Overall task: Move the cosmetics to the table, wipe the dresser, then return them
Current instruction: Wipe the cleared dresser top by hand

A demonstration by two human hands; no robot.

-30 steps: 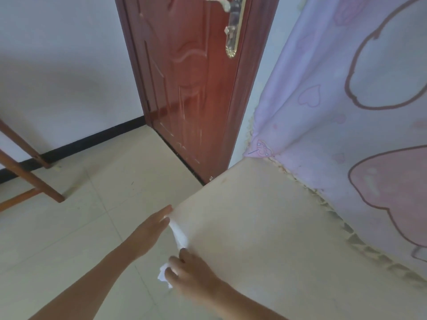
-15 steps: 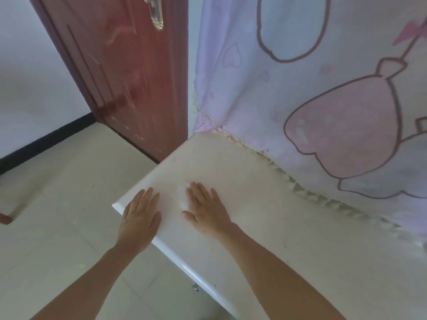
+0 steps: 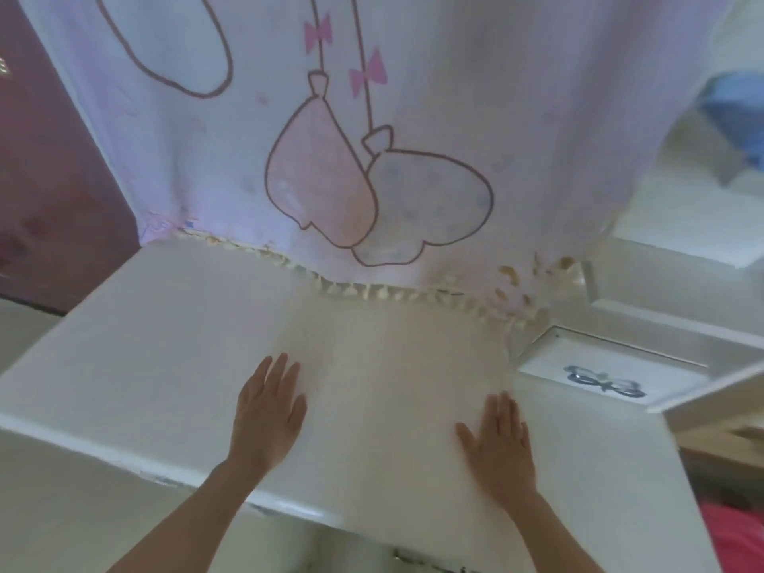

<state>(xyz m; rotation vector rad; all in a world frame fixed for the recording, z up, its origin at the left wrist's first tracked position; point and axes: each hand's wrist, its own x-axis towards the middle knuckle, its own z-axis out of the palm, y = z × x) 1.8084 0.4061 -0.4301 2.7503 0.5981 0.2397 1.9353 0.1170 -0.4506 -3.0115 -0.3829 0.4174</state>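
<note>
Beyond and left of the left hand stands a dark red door [image 3: 45, 167]. The left hand [image 3: 266, 411] lies flat on the white dresser [image 3: 144, 366], palm down near the front edge, fingers straight and close together, holding nothing. Straight ahead of both hands hangs a pale cloth [image 3: 413, 117] printed with pink balloons, its fringed hem touching the back of the dresser top. The right hand [image 3: 498, 444], slightly blurred, also lies flat on the top with fingers extended; whether anything lies under its palm cannot be told. Just right of and beyond it sits a white box [image 3: 645, 366] marked with a grey bow.
</note>
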